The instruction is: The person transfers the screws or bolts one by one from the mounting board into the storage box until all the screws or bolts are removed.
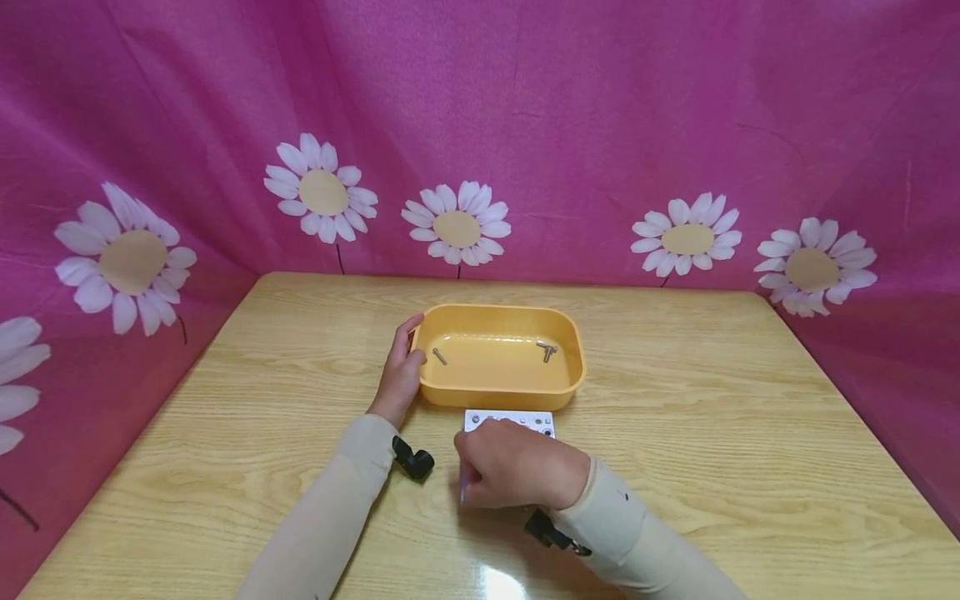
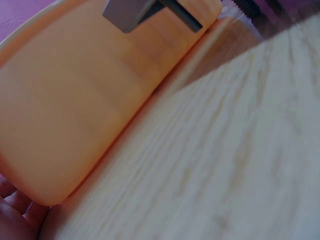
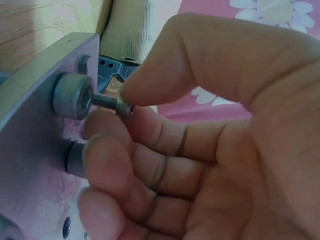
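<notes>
My left hand (image 1: 396, 383) grips the left end of a yellow plastic tray (image 1: 501, 398), with the thumb at its rim. In the left wrist view, fingertips (image 2: 17, 209) show beside the tray's outer wall (image 2: 70, 110). Between thumb and index finger, my right hand (image 3: 200, 150) pinches a small socket-head screw (image 3: 124, 107). The screw's shank points into the socket of a larger round bolt head (image 3: 70, 97) on a metal plate (image 3: 27, 135). Below it, a second round stud (image 3: 76, 159) sits partly behind the fingers. From the head, my right hand (image 1: 517, 467) covers most of the plate (image 1: 510, 415).
Inside the tray lie one screw (image 1: 439, 357) at the left and a few small metal pieces (image 1: 547, 352) at the right. All stands on a wooden table (image 1: 712, 400). A pink flowered cloth (image 1: 570, 125) hangs behind and along the sides.
</notes>
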### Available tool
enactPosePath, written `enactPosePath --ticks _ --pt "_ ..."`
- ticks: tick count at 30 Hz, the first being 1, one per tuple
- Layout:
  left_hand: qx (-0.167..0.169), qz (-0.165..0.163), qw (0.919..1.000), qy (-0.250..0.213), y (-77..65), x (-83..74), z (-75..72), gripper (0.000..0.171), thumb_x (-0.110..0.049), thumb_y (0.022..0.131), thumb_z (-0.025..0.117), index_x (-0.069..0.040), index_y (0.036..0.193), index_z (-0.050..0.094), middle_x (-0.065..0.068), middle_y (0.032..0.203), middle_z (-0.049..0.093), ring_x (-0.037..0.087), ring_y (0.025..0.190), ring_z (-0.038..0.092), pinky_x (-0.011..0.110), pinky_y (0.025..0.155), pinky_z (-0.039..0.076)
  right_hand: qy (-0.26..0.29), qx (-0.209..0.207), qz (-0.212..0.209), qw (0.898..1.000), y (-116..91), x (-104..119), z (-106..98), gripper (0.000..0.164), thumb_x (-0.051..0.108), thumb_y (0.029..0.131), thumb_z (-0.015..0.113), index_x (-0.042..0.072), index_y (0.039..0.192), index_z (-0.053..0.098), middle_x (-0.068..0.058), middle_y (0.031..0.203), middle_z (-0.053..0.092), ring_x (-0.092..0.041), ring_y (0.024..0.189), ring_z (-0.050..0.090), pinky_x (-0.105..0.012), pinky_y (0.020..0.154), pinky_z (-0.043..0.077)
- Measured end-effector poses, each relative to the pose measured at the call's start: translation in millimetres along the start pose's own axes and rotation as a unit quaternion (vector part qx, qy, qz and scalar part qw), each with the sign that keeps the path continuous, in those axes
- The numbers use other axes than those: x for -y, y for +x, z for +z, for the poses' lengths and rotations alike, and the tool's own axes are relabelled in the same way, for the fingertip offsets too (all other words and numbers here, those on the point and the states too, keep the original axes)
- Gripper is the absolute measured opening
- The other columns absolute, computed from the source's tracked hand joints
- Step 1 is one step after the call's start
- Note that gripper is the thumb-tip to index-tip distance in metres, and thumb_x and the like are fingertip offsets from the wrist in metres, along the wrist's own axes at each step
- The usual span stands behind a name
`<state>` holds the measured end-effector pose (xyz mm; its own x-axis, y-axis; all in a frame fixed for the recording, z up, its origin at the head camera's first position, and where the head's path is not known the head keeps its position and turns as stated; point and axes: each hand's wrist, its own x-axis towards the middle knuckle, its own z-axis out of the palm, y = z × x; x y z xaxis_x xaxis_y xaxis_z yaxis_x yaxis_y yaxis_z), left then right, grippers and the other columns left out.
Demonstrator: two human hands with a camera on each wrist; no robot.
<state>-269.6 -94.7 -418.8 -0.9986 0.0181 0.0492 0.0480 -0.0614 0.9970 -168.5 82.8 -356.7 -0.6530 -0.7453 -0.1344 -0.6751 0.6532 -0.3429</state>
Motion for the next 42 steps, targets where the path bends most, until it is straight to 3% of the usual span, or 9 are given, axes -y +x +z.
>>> enactPosePath --ticks 13,20,27,36,42 --pt "0.002 -0.004 1.0 0.002 1.7 0.6 0.6 0.063 0.003 0.089 0.033 -0.011 0.15 0.029 0.011 0.156 0.026 0.028 0.14 0.03 0.042 0.109 0.03 -0.011 0.002 -0.023 1.0 1 -2 0 0.022 0.014 0.077 0.069 0.021 0.068 0.05 0.011 0.059 0.046 -0.006 0.056 0.046 -0.021 0.054 0.037" --pt "-0.003 0.006 0.9997 -0.022 18.2 26.7 -4.3 0.062 0.003 0.09 0.033 -0.018 0.148 0.032 0.008 0.154 0.029 0.026 0.136 0.033 0.045 0.109 0.031 0.003 -0.012 -0.056 0.998 -2 -4 -6 0.021 0.017 0.079 0.069 0.022 0.069 0.051 0.013 0.06 0.046 -0.004 0.059 0.046 -0.019 0.057 0.038" --pt "-0.014 0.03 0.9994 -0.01 18.9 32.0 -3.7 0.062 0.002 0.088 0.033 -0.018 0.147 0.034 0.007 0.153 0.032 0.023 0.135 0.035 0.043 0.108 0.032 0.031 -0.03 -0.071 0.997 -4 -7 -16 0.018 0.011 0.082 0.064 0.023 0.073 0.054 0.013 0.066 0.049 -0.002 0.063 0.048 -0.019 0.058 0.041" --pt "-0.018 0.028 0.9995 -0.002 19.5 31.7 -3.5 0.062 0.002 0.088 0.034 -0.018 0.146 0.034 0.005 0.154 0.031 0.02 0.137 0.032 0.038 0.109 0.03 0.092 -0.117 -0.08 0.986 -2 -21 -26 0.013 0.004 0.083 0.06 0.017 0.082 0.062 0.01 0.069 0.052 -0.003 0.063 0.049 -0.021 0.057 0.045" --pt "-0.02 0.018 0.9996 0.006 17.7 29.6 -2.7 0.062 0.001 0.088 0.034 -0.021 0.146 0.034 0.004 0.153 0.033 0.019 0.136 0.035 0.038 0.109 0.032 0.103 -0.185 -0.044 0.976 1 -40 -30 0.01 0.006 0.087 0.061 0.016 0.087 0.065 0.009 0.074 0.058 -0.006 0.067 0.053 -0.024 0.062 0.048"
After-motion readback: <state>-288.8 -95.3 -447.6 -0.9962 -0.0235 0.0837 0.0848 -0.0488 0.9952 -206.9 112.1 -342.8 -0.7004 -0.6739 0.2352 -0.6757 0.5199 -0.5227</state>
